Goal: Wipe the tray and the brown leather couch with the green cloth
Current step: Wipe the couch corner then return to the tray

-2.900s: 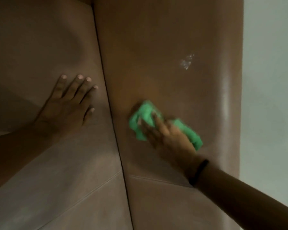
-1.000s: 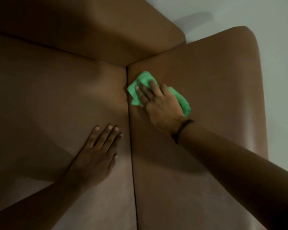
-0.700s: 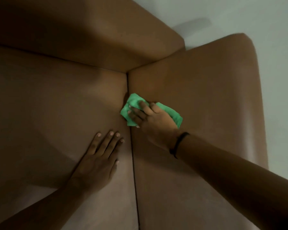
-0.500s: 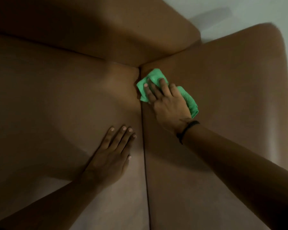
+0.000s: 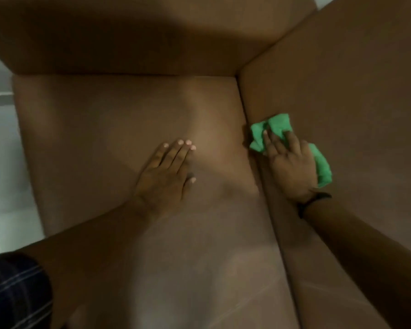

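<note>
The brown leather couch fills the head view: seat cushion in the middle, backrest across the top, inner side of the armrest at the right. My right hand presses the crumpled green cloth flat against the armrest's inner face, right beside the seam with the seat. The cloth shows past my fingertips and behind my palm. My left hand rests flat on the seat cushion, fingers spread, holding nothing. No tray is in view.
A pale floor or wall shows past the couch's left edge. A dark plaid sleeve sits at the bottom left. A black band circles my right wrist.
The view has swung left, so the seat now fills the middle. My right hand with the cloth has slid down the armrest toward me along the seam. My left hand stays flat on the seat.
</note>
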`<state>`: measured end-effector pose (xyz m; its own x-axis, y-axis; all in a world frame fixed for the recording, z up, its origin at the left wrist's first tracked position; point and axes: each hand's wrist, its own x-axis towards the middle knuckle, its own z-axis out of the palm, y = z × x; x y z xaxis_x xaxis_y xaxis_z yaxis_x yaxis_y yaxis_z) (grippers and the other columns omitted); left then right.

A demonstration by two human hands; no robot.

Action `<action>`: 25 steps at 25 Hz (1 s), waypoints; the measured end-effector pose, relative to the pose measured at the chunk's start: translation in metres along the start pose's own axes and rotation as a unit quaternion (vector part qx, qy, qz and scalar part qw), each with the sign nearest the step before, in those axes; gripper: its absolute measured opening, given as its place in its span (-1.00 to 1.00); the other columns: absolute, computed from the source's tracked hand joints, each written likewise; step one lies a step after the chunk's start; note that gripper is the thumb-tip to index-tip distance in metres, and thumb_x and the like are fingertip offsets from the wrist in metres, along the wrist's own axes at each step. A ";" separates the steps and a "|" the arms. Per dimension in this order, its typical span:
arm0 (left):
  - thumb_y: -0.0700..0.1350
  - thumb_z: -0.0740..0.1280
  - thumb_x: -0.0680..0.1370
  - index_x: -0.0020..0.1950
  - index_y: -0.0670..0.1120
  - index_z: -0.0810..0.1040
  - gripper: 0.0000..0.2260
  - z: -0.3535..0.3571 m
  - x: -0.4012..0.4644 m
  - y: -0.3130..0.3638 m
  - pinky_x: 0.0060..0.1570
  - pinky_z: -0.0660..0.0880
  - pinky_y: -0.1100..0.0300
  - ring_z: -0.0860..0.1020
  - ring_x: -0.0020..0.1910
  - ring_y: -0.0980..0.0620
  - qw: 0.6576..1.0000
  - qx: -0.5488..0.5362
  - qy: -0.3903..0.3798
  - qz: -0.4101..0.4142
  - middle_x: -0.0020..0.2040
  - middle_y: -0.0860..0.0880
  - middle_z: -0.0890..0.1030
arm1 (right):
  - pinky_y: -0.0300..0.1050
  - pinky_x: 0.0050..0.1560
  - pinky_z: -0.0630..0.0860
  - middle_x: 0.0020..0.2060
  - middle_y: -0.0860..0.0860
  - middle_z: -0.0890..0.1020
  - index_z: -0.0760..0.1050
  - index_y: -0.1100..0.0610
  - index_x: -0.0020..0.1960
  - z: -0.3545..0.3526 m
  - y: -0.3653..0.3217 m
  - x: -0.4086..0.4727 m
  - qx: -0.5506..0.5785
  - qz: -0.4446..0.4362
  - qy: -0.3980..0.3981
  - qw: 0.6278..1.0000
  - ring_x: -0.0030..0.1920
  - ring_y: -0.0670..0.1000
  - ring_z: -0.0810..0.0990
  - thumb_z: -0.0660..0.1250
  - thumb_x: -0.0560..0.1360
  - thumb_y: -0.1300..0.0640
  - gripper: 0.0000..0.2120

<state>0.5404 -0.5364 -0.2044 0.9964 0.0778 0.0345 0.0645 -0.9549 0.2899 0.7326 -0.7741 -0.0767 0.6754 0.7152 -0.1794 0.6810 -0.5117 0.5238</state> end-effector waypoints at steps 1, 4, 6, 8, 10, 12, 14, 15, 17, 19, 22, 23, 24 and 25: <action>0.12 0.14 0.74 0.78 -0.19 0.21 -0.33 -0.008 -0.015 -0.016 0.76 0.16 -0.22 0.26 0.77 -0.17 1.000 0.006 0.001 -0.019 0.77 -0.20 0.29 | 0.22 0.28 0.50 0.52 0.21 0.53 0.35 0.29 0.63 0.012 -0.045 -0.012 0.088 0.033 -0.025 0.995 0.38 0.37 0.52 0.13 0.70 0.15 -0.48; 0.12 0.14 0.73 0.78 -0.18 0.21 -0.34 -0.022 -0.073 -0.051 0.74 0.21 -0.25 0.27 0.76 -0.19 0.998 0.024 0.020 -0.055 0.77 -0.20 0.29 | 0.18 0.43 0.36 0.58 0.19 0.44 0.38 0.30 0.61 0.023 -0.151 -0.040 0.301 0.248 0.006 0.921 0.30 0.41 0.50 0.21 0.70 0.22 -0.52; 0.11 0.14 0.75 0.79 -0.20 0.20 -0.34 -0.025 -0.110 -0.062 0.74 0.19 -0.26 0.25 0.77 -0.21 0.996 0.023 -0.008 -0.081 0.78 -0.21 0.27 | 0.16 0.36 0.37 0.52 0.19 0.52 0.47 0.29 0.55 0.013 -0.203 -0.055 0.343 0.298 0.074 0.888 0.19 0.42 0.54 0.22 0.69 0.23 -0.56; 0.11 0.13 0.76 0.79 -0.22 0.17 -0.34 -0.034 -0.147 -0.068 0.76 0.15 -0.27 0.21 0.78 -0.24 0.992 -0.011 -0.037 -0.119 0.78 -0.24 0.24 | 0.15 0.36 0.36 0.50 0.17 0.54 0.49 0.24 0.53 -0.019 -0.255 -0.071 0.397 0.217 0.086 0.888 0.25 0.37 0.53 0.23 0.64 0.20 -0.53; 0.13 0.09 0.77 0.77 -0.27 0.18 -0.33 -0.048 -0.187 -0.085 0.74 0.19 -0.29 0.20 0.77 -0.29 0.989 -0.013 -0.037 -0.140 0.77 -0.30 0.24 | 0.20 0.36 0.39 0.51 0.15 0.55 0.53 0.21 0.51 -0.066 -0.308 -0.088 0.452 0.132 0.076 0.879 0.33 0.28 0.54 0.18 0.64 0.14 -0.53; 0.16 0.05 0.78 0.77 -0.26 0.14 -0.32 -0.070 -0.223 -0.114 0.74 0.18 -0.27 0.13 0.77 -0.27 0.986 -0.013 -0.047 -0.160 0.77 -0.31 0.21 | 0.21 0.33 0.45 0.49 0.11 0.57 0.56 0.23 0.49 -0.113 -0.355 -0.089 0.497 0.129 0.041 0.857 0.28 0.31 0.59 0.11 0.69 0.13 -0.54; 0.18 0.03 0.78 0.79 -0.23 0.07 -0.31 -0.103 -0.255 -0.159 0.76 0.07 -0.22 0.06 0.79 -0.23 0.980 0.003 -0.040 -0.194 0.79 -0.29 0.16 | 0.17 0.36 0.46 0.49 0.05 0.57 0.55 0.21 0.50 -0.164 -0.404 -0.077 0.522 0.142 0.033 0.840 0.25 0.28 0.56 0.11 0.70 0.16 -0.56; 0.19 0.02 0.78 0.79 -0.22 0.05 -0.31 -0.121 -0.267 -0.184 0.75 0.02 -0.20 0.03 0.79 -0.21 0.977 0.009 -0.036 -0.208 0.79 -0.28 0.14 | 0.13 0.41 0.43 0.51 0.04 0.55 0.53 0.19 0.52 -0.190 -0.424 -0.068 0.519 0.127 0.035 0.845 0.27 0.25 0.54 0.15 0.69 0.21 -0.56; 0.19 0.01 0.78 0.79 -0.21 0.01 -0.31 -0.165 -0.293 -0.240 0.76 -0.05 -0.19 -0.04 0.80 -0.19 0.971 0.014 -0.028 -0.238 0.80 -0.27 0.09 | 0.09 0.46 0.37 0.54 0.03 0.52 0.49 0.17 0.55 -0.252 -0.470 -0.040 0.521 0.071 0.034 0.850 0.35 0.22 0.54 0.23 0.67 0.30 -0.54; 0.17 0.02 0.79 0.80 -0.24 0.02 -0.31 -0.210 -0.328 -0.309 0.76 -0.08 -0.19 -0.06 0.80 -0.20 0.959 0.021 -0.010 -0.283 0.80 -0.30 0.08 | 0.15 0.44 0.41 0.53 0.07 0.53 0.46 0.16 0.58 -0.323 -0.524 -0.004 0.530 0.026 0.038 0.847 0.37 0.25 0.52 0.28 0.68 0.26 -0.54; 0.17 0.00 0.79 0.80 -0.25 0.01 -0.30 -0.255 -0.385 -0.406 0.78 -0.11 -0.18 -0.02 0.81 -0.25 0.937 0.029 0.009 -0.348 0.80 -0.32 0.08 | 0.22 0.38 0.47 0.47 0.13 0.57 0.41 0.12 0.62 -0.410 -0.604 0.056 0.540 0.013 0.022 0.842 0.36 0.30 0.48 0.32 0.68 0.20 -0.49; 0.18 -0.02 0.79 0.80 -0.25 0.00 -0.29 -0.261 -0.400 -0.437 0.78 -0.12 -0.18 -0.01 0.81 -0.27 0.931 0.026 0.002 -0.365 0.80 -0.32 0.08 | 0.22 0.39 0.46 0.49 0.12 0.55 0.39 0.11 0.63 -0.428 -0.632 0.077 0.533 0.007 0.019 0.846 0.38 0.29 0.46 0.31 0.68 0.19 -0.48; 0.19 -0.05 0.78 0.80 -0.25 -0.01 -0.29 -0.266 -0.411 -0.462 0.78 -0.12 -0.17 0.00 0.81 -0.28 0.926 0.026 -0.008 -0.376 0.80 -0.33 0.07 | 0.21 0.41 0.44 0.52 0.10 0.53 0.38 0.10 0.64 -0.443 -0.657 0.096 0.526 0.002 0.015 0.850 0.40 0.29 0.44 0.29 0.69 0.18 -0.48; 0.20 -0.07 0.78 0.80 -0.25 -0.01 -0.29 -0.267 -0.421 -0.482 0.78 -0.12 -0.17 0.00 0.81 -0.28 0.925 0.026 -0.016 -0.379 0.80 -0.34 0.07 | 0.20 0.42 0.42 0.54 0.07 0.51 0.38 0.11 0.64 -0.449 -0.681 0.111 0.520 -0.008 0.020 0.854 0.42 0.29 0.43 0.27 0.70 0.17 -0.50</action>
<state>0.0745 -0.0322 -0.1037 0.6656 0.7221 -0.1885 0.7463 -0.6427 0.1732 0.2173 -0.1323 -0.0793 0.6670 0.7316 -0.1409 0.5874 -0.6327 -0.5046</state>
